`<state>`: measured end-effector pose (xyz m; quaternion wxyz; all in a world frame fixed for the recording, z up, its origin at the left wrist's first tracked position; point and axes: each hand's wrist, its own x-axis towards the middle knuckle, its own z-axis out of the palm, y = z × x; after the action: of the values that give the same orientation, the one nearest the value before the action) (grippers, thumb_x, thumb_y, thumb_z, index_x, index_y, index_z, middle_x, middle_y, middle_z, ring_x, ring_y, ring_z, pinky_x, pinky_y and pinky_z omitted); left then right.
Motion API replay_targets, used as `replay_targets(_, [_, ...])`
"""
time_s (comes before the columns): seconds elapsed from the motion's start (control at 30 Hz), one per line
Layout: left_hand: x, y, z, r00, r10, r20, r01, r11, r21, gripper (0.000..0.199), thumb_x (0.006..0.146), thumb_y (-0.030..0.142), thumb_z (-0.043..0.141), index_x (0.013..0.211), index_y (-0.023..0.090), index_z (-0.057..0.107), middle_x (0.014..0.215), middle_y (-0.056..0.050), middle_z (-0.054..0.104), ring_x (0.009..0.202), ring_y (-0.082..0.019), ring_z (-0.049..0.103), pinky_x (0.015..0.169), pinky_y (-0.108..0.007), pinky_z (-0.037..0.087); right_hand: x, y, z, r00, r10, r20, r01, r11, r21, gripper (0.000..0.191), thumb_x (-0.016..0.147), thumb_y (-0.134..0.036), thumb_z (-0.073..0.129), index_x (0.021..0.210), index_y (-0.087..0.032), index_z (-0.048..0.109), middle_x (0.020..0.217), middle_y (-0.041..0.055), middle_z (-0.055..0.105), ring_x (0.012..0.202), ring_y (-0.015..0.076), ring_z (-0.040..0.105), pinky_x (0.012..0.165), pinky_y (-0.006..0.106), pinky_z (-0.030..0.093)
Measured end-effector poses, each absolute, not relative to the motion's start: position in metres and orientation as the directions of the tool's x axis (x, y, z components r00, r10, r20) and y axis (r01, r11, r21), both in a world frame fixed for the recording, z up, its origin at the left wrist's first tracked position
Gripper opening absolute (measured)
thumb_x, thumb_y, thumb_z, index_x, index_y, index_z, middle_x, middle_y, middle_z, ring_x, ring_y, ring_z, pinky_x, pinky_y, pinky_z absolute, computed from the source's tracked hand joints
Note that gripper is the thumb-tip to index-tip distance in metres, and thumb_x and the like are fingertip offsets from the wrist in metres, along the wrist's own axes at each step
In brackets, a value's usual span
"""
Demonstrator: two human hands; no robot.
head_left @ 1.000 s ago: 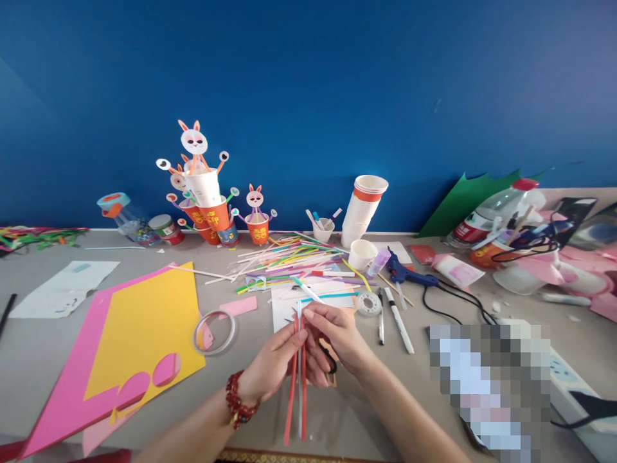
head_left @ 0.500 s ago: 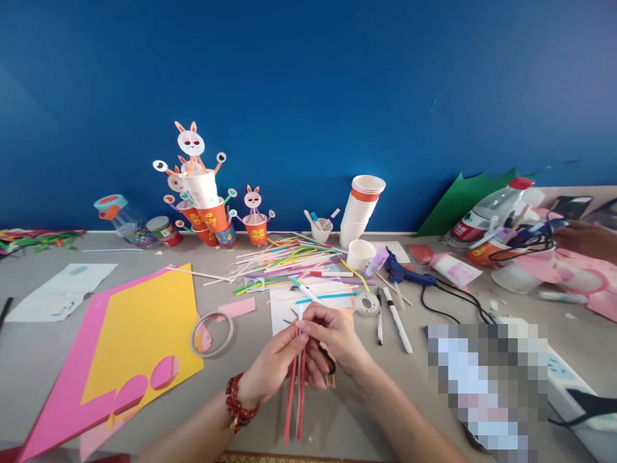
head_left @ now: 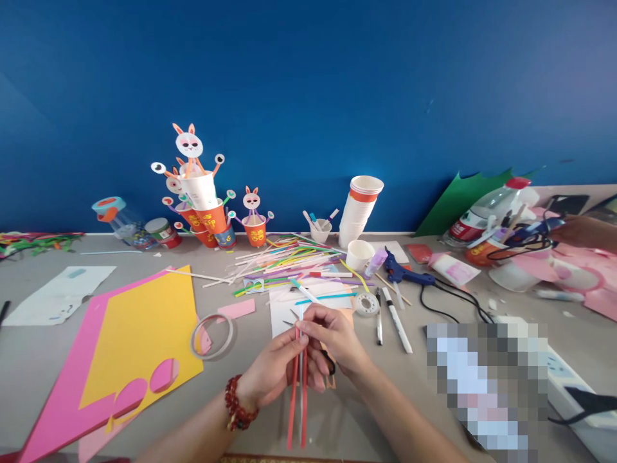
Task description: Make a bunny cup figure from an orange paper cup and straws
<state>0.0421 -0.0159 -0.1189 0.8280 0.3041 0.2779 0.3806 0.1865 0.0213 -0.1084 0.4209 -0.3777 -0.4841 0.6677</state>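
Near the front middle of the table, my left hand (head_left: 279, 360) pinches thin red sticks (head_left: 292, 418) near their top ends; they hang down in front of me beside a pale one. My right hand (head_left: 328, 337) meets it there, thumb and forefinger closed on the same sticks. Small scissors with a black handle (head_left: 329, 362) sit in my right hand, their tips poking out above my left fingers. White paper (head_left: 282, 315) lies behind the hands.
Yellow (head_left: 144, 321) and pink sheets lie left, beside a tape ring (head_left: 193, 341). Colourful sticks (head_left: 274, 257) spread behind. Decorated rabbit cups (head_left: 254, 230) and stacked cups (head_left: 359, 209) stand by the wall. A glue gun (head_left: 409, 275), markers and a power strip are right; another person's hand (head_left: 588, 231) is far right.
The lower ends of the red sticks have shifted slightly to the right. Both hands keep nearly the same place and grip. The view has moved very slightly.
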Motion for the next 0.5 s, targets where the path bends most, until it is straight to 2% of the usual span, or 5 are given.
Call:
replay_targets(0.2, [0.045, -0.018, -0.121, 0.543, 0.807, -0.234, -0.460, 0.519, 0.721, 0.029, 0.094, 0.042, 0.055, 0.092, 0.013, 0.056, 0.075, -0.009, 0.072, 0.056, -0.018, 0.069, 0.059, -0.032, 0.057, 0.186, 0.021, -0.114, -0.403, 0.906, -0.127, -0.220, -0.231, -0.948, 0.036, 0.079, -0.048, 0.073, 0.070, -0.018, 0.055, 0.051, -0.0062, 0.055, 0.033, 0.0068, 0.046, 0.034, 0.017, 0.028])
replay_targets(0.37, [0.045, -0.020, -0.117, 0.501, 0.837, -0.220, -0.458, 0.472, 0.754, 0.030, 0.093, 0.045, 0.056, 0.094, 0.015, 0.054, 0.062, -0.001, 0.063, 0.039, -0.010, 0.053, 0.051, -0.029, 0.055, 0.188, 0.024, -0.106, -0.427, 0.898, -0.105, -0.248, -0.228, -0.941, 0.033, 0.070, -0.041, 0.083, 0.074, -0.016, 0.062, 0.065, -0.0040, 0.058, 0.052, 0.0075, 0.052, 0.050, 0.018, 0.040])
replay_targets(0.5, [0.045, -0.019, -0.116, 0.452, 0.871, -0.192, -0.450, 0.408, 0.794, 0.032, 0.092, 0.046, 0.058, 0.100, 0.015, 0.055, 0.053, 0.005, 0.053, 0.036, -0.006, 0.041, 0.045, -0.024, 0.051, 0.192, 0.025, -0.101, -0.490, 0.866, -0.101, -0.241, -0.246, -0.939, 0.035, 0.069, -0.042, 0.084, 0.086, -0.016, 0.069, 0.077, -0.0003, 0.063, 0.065, 0.0111, 0.056, 0.060, 0.021, 0.045])
